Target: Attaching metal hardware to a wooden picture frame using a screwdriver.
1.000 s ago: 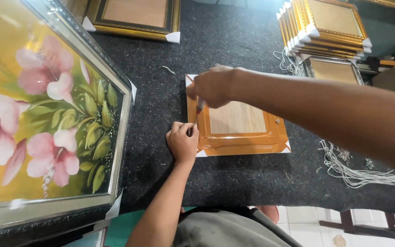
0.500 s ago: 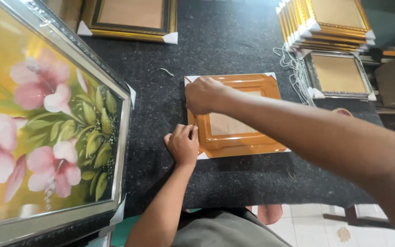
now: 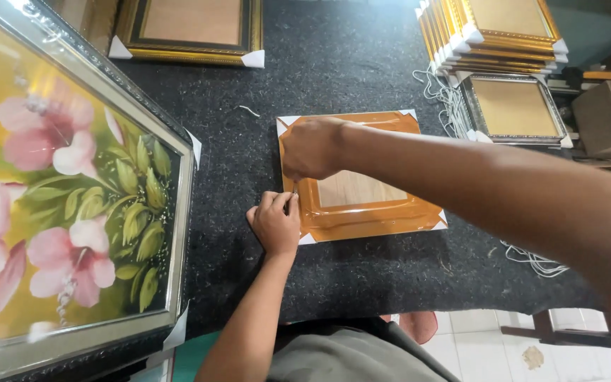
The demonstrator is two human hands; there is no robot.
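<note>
1. One orange frame (image 3: 362, 180) lies face down on the dark felt table (image 3: 334, 64), with white protectors on its four corners.
2. Your left hand (image 3: 275, 225) is curled shut against the frame's left edge, near the lower left corner, pinching something thin that stands up from the fingers; it is too small to tell what it is.
3. Your right hand (image 3: 312, 148) sits just above the left hand, resting on the frame's left rail, fingers bunched downward onto the same thin thing, so both grips meet at that one spot.
4. The rest of the frame stretches away to the right of both hands, under your right forearm.
5. One large flower painting (image 3: 65, 191) in a silver frame leans well to the left of your hands.
6. One gold frame (image 3: 189, 28) lies beyond your hands, at the far edge.
7. One stack of gold frames (image 3: 496, 35) sits far right, with a single silver frame (image 3: 514, 110) just below it.
8. Loose white cord (image 3: 535, 258) trails off to the right.
</note>
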